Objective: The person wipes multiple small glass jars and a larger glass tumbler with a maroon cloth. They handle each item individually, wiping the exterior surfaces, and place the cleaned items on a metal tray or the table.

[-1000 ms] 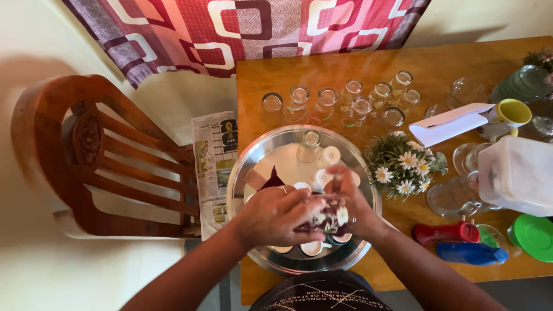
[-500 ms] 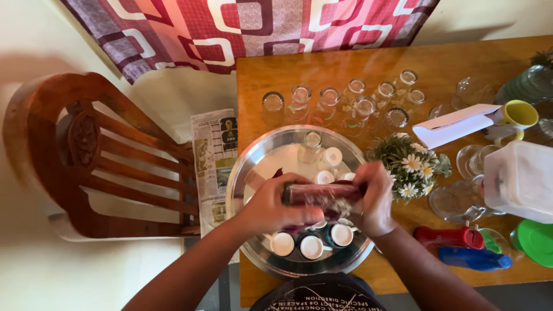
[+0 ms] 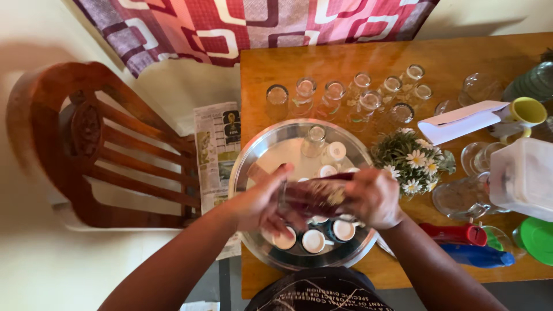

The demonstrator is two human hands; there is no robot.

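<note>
Compared with the earlier frames, the 2 hands have come up from the tray, and the dark red thing between them is now held a little higher, over the near half of the tray; the cups under it show again.

The wooden table [image 3: 322, 63] is the largest thing, orange-brown and smooth. The round metal tray [image 3: 271, 155] lies on its near left part, shiny and shallow. Left of the tray stands a carved wooden chair [image 3: 86, 144], and a folded newspaper [image 3: 216, 144] lies between chair and tray. Right of the tray stands a white plastic container [image 3: 524, 175], and just beside the tray a bunch of white daisies [image 3: 412, 161].

Inside the tray are several small white cups [image 3: 314, 241], some with dark liquid, and 1 clear glass [image 3: 314, 140] at the far side. Beyond the tray stands a row of empty clear glasses [image 3: 334, 95].

The left hand [image 3: 262, 204] and the right hand [image 3: 374, 198] both curl their fingers around the ends of the dark red cylinder [image 3: 314, 196], which lies sideways above the tray. It is blurred, so I cannot tell its material.
</note>
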